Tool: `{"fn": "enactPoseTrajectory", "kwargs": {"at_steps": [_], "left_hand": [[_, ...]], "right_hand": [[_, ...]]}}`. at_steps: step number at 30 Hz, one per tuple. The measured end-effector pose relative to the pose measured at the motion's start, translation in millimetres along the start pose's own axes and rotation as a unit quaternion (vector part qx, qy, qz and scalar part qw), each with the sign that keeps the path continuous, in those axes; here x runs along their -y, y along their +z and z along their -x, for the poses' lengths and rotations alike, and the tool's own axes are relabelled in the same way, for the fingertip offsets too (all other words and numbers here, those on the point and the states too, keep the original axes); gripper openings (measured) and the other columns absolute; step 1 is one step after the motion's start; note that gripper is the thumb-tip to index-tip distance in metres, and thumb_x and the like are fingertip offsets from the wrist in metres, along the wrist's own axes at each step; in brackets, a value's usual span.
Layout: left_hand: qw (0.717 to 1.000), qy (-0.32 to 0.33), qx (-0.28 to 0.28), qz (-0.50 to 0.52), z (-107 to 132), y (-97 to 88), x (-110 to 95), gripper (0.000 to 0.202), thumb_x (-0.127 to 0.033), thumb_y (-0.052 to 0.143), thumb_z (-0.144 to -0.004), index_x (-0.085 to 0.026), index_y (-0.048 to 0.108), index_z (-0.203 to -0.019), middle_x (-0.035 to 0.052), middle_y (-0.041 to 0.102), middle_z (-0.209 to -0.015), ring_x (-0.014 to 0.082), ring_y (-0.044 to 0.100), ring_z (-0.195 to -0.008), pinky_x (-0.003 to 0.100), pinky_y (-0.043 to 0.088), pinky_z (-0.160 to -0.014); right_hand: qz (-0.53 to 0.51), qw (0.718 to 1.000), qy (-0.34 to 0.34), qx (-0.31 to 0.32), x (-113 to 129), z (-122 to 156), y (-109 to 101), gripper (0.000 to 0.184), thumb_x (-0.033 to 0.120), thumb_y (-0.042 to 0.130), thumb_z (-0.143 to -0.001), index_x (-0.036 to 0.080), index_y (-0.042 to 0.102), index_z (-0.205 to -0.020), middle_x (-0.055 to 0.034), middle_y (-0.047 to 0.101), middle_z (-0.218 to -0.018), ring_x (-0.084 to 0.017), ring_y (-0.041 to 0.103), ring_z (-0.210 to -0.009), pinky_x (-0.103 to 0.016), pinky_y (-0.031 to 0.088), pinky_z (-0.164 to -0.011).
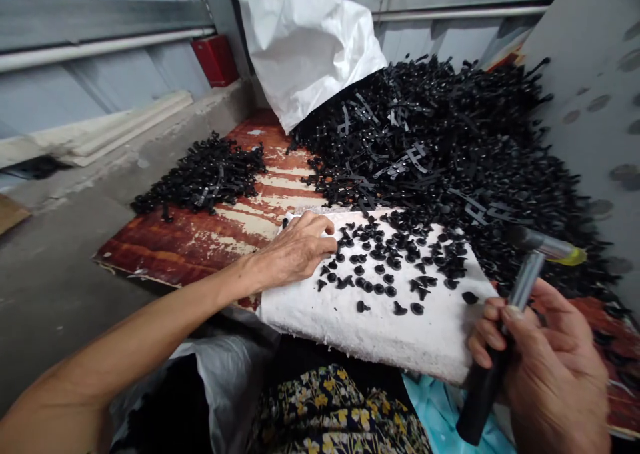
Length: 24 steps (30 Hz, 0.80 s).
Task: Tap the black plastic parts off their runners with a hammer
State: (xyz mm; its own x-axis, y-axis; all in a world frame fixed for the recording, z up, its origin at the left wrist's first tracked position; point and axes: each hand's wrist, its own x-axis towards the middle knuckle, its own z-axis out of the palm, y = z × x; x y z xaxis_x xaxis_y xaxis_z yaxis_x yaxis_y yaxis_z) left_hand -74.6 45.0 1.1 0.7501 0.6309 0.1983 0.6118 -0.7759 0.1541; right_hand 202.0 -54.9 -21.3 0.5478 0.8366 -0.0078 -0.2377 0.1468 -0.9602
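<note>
Landmark: white pad [310, 314]. Loose black clips [390, 291] lie scattered on it, some on their sides. Left hand [300, 251] is over the pad's left half, fingers curled, thumb and forefinger close together by the nearest clips; can't tell if one's pinched. Right hand [550, 347] wraps the hammer [527, 281] just off the pad's right edge. Advice: take single clips from the pad's sparse near side, not the crowd by the black pile [425, 127] behind it. Hammer head stays clear of left fingers.
</note>
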Motion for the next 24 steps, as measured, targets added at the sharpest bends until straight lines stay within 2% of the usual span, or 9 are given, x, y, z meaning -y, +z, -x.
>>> {"fn": "enactPoseTrajectory", "kwargs": {"at_steps": [3,6,10,16,20,24], "left_hand": [[1.000,-0.016,-0.008,0.025,-9,5.3,12,0.019,-0.016,0.046,-0.090,-0.017,0.064,-0.085,0.0091,0.056,-0.109,0.0229,0.045,-0.104,0.039,0.040,-0.092],[0.995,-0.087,-0.024,0.035,-15,4.8,22,0.018,-0.019,0.045,-0.089,-0.016,0.062,-0.081,0.0086,0.056,-0.100,0.0227,0.046,-0.098,0.039,0.040,-0.089],[0.985,-0.154,-0.040,0.068,-5,-7.2,26,0.018,-0.026,0.042,-0.090,-0.017,0.058,-0.086,0.0050,0.053,-0.090,0.0207,0.048,-0.090,0.036,0.041,-0.085],[0.991,-0.111,0.035,0.063,26,-22.3,19,0.017,-0.016,0.041,-0.089,-0.019,0.055,-0.099,0.0059,0.053,-0.096,0.0215,0.046,-0.094,0.036,0.039,-0.087],[0.992,-0.100,0.068,0.044,22,-20.4,22,0.012,-0.019,0.045,-0.088,-0.018,0.056,-0.088,0.0069,0.052,-0.095,0.0224,0.045,-0.094,0.036,0.038,-0.087],[0.991,-0.062,0.107,0.048,10,-23.5,32,0.011,-0.022,0.045,-0.087,-0.018,0.055,-0.084,0.0061,0.052,-0.093,0.0217,0.045,-0.090,0.035,0.036,-0.084]], "right_hand": [[-0.002,1.000,-0.003,0.001,2,1,0,0.047,0.019,0.078,-0.060,0.029,0.062,-0.104,0.0031,0.061,-0.066,-0.010,0.044,-0.040,-0.019,0.037,-0.027],[-0.006,1.000,0.002,0.000,5,1,2,0.046,0.019,0.079,-0.060,0.028,0.062,-0.102,0.0034,0.060,-0.065,-0.009,0.043,-0.039,-0.019,0.037,-0.027],[-0.007,1.000,0.020,-0.003,6,1,4,0.048,0.017,0.080,-0.058,0.027,0.062,-0.101,0.0030,0.060,-0.066,-0.010,0.043,-0.039,-0.019,0.037,-0.026],[0.007,1.000,0.017,-0.005,7,2,5,0.050,0.017,0.079,-0.059,0.028,0.061,-0.105,0.0027,0.059,-0.067,-0.010,0.044,-0.040,-0.020,0.037,-0.028],[0.007,1.000,0.016,-0.015,8,3,6,0.053,0.016,0.078,-0.057,0.027,0.060,-0.106,0.0031,0.059,-0.067,-0.010,0.044,-0.040,-0.020,0.037,-0.028],[-0.002,1.000,0.020,-0.001,8,2,6,0.051,0.017,0.080,-0.057,0.026,0.059,-0.103,0.0040,0.058,-0.065,-0.009,0.043,-0.038,-0.019,0.036,-0.027]]}}
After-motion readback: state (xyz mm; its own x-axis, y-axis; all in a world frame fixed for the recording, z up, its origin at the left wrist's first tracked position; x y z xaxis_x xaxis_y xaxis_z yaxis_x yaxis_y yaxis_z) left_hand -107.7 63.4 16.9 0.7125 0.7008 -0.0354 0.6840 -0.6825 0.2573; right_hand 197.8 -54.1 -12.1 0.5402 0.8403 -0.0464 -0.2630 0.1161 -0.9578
